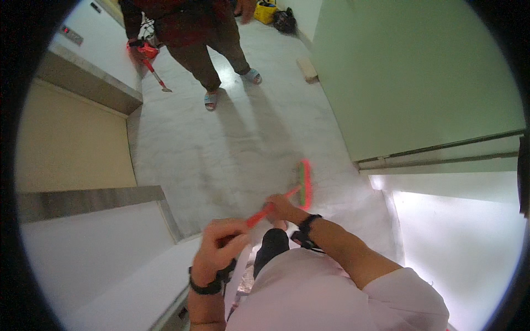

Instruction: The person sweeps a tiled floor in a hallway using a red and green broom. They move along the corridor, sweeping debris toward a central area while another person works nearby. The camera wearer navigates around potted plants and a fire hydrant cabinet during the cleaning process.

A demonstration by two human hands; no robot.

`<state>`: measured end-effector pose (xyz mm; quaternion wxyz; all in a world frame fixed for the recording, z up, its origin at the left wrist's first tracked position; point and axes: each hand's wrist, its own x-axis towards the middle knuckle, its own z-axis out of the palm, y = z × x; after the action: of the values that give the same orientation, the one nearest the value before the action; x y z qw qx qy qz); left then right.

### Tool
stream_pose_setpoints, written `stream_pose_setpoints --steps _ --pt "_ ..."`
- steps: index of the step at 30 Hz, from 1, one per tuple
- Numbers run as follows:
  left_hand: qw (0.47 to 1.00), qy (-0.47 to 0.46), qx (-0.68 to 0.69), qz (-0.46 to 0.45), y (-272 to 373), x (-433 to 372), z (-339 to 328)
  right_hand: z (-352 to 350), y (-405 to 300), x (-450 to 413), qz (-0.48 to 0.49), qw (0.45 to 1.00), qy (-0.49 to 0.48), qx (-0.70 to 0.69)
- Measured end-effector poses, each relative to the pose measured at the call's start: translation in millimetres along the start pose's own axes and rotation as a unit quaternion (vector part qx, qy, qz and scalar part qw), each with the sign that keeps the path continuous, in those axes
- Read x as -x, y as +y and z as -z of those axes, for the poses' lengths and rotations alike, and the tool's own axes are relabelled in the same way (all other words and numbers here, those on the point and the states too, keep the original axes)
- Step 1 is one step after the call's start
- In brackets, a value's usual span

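A broom with a red handle [259, 217] slants down and away from my body. My left hand [221, 244] is closed around the handle's upper end. Lower on the same handle, my right hand [281, 207] grips it, with the fingers partly hidden and blurred. The broom head [305, 184], pink and green, is at the pale floor [182, 153] just beyond my right hand. Both my wrists wear black bands.
Another person [203, 45] in slippers stands ahead, one hand holding a red-handled tool [155, 75] with a flat tip. A block [307, 70] lies by the green wall [414, 82]. Farther back are a yellow container [265, 12] and a black bag [285, 21]. Doorways flank the left side.
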<state>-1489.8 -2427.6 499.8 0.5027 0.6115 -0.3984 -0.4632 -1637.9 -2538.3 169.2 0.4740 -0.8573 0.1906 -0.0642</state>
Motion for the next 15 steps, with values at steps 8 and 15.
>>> stream_pose_setpoints --steps 8,15 --pt "0.994 0.063 -0.058 -0.075 23.0 -1.8 43.5 -17.3 -73.3 -124.2 0.102 0.993 0.031 -0.057" --pt "0.986 -0.072 0.039 -0.147 33.9 -74.5 40.8 83.5 -26.7 -65.0 -0.046 0.993 0.076 0.071"
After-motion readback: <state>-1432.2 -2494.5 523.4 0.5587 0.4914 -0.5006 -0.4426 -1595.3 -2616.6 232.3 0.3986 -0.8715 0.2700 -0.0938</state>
